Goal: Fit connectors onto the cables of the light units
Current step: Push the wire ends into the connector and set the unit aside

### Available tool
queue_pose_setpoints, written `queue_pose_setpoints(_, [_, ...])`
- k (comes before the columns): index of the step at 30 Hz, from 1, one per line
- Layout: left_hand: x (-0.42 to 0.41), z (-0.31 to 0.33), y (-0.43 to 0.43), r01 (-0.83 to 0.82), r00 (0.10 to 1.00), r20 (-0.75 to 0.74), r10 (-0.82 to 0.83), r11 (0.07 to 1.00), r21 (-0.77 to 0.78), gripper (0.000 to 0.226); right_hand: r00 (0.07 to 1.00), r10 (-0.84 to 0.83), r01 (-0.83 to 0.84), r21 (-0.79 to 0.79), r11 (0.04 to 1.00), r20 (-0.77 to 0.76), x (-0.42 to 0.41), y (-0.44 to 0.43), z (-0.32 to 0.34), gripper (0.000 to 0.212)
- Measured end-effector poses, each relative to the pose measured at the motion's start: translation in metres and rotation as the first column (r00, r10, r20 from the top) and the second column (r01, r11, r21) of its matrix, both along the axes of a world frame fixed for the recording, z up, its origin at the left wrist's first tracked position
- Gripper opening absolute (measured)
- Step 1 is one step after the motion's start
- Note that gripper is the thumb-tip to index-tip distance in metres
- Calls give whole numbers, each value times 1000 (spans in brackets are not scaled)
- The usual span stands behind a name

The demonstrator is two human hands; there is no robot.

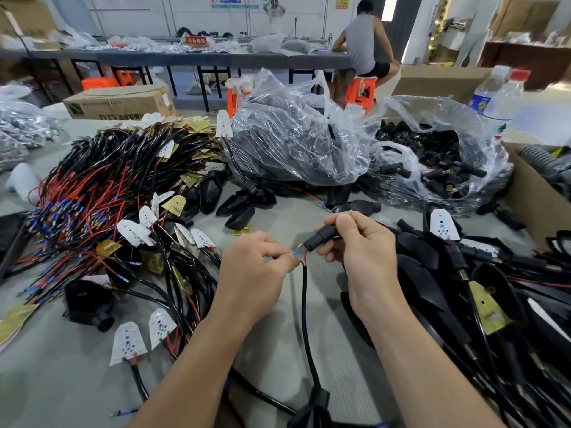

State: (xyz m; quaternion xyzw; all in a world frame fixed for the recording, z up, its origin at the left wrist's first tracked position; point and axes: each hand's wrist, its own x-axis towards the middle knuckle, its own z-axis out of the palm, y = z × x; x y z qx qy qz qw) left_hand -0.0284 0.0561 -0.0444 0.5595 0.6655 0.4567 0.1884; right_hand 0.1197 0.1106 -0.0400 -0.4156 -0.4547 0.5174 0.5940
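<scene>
Connector [319,237], black and ribbed, is gripped in my right hand [361,251]; my left hand [253,267] pinches the blue-tipped wire [295,252] just left of it. One black cable [305,304], two wires.

Two bare forearms reach up from the lower edge and converge on a black connector [319,237]. The right hand [363,251], its back turned up, curls its fingers [343,223] and thumb round the connector's right end. The left hand [255,268] sits just left of the connector and slightly lower, knuckles up, pinching a blue-tipped wire [295,252] whose tip is just short of the connector.
</scene>
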Motion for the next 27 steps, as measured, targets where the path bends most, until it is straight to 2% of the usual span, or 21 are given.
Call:
queue_pose_setpoints(4, [2, -1, -1, 6, 996, -86, -5, 1000, 2, 21, 998, 22, -23, -23, 999, -51, 1, -1, 1, 30])
queue_pose_setpoints(9, [3, -1, -3, -12, 993, -118, 16, 999, 31, 22, 999, 15, -15, 22, 1000, 33, 3, -2, 4, 31])
queue_pose_setpoints(14, [4, 1, -5, 1, 998, -55, 4, 996, 84, 22, 984, -44, 31, 75, 997, 174, 7, -2, 2, 29])
queue_pose_setpoints(18, [4, 1, -4, 4, 999, 43, -9, 994, 107, 24, 972, -65, 42, 104, 994, 226, 7, -3, 3, 29])
queue_pose_setpoints(21, [4, -1, -3, 0, 999, 34, -4, 994, 105, 22, 980, -49, 32, 90, 995, 192, 8, -3, 4, 30])
queue_pose_setpoints(26, [9, -4, -3, -60, 998, -17, 63, 987, 151, 23, 989, 110, -111, 9, 994, 98, 6, -4, 5, 29])
queue_pose_setpoints(27, [9, -4, -4, -73, 997, 9, 72, 984, 163, 23, 989, 118, -119, 1, 993, 90, 6, -4, 5, 28])
